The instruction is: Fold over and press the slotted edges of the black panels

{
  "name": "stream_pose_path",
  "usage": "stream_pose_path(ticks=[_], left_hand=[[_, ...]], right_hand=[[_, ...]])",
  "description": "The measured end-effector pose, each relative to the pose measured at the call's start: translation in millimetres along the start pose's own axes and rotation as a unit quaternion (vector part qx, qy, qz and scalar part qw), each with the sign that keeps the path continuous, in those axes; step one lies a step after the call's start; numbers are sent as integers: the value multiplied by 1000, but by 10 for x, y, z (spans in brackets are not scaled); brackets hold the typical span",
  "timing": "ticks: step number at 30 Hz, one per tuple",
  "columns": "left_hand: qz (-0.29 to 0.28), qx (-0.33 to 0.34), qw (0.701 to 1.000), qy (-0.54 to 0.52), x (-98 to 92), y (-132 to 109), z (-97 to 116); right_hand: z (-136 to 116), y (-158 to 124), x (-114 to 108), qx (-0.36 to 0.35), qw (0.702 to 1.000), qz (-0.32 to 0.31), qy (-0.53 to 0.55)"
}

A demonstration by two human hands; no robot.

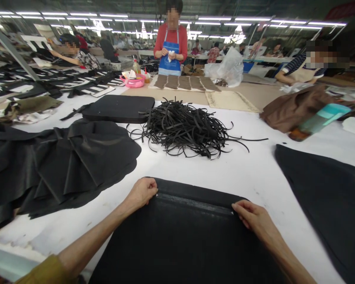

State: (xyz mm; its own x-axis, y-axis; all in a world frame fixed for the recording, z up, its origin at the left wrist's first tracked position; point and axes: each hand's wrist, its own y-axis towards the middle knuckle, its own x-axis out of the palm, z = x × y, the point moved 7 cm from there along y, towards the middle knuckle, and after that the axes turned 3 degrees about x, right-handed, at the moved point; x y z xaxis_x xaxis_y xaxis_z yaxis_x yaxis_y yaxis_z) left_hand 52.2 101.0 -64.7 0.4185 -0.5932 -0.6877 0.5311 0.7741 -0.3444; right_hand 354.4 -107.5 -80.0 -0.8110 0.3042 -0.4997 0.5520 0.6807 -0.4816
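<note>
A large black fabric panel (183, 236) lies flat on the white table (248, 173) right in front of me. My left hand (142, 192) is closed on the panel's far left corner, fingers curled over the folded top edge. My right hand (251, 216) pinches the same folded edge at its far right corner. A narrow strip runs along that edge between the two hands.
A tangled heap of thin black strips (183, 128) lies behind the panel. Piled black fabric pieces (62, 161) sit at left, another black sheet (328, 197) at right, a black pad (118, 108) further back. A person in a blue apron (170, 43) stands across the table; others work around.
</note>
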Motion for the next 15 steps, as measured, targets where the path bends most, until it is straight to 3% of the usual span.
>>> stream_pose_path(ticks=[5,11,15], left_hand=[[-2,-12,999,30,-23,-18,40],[29,25,993,114,-138,-90,255],[33,28,958,283,-90,-197,365]], right_hand=[[-39,-8,-4,2,1000,4,-4],[-70,-10,-4,-6,1000,3,28],[-92,-25,2,-13,998,-7,62]])
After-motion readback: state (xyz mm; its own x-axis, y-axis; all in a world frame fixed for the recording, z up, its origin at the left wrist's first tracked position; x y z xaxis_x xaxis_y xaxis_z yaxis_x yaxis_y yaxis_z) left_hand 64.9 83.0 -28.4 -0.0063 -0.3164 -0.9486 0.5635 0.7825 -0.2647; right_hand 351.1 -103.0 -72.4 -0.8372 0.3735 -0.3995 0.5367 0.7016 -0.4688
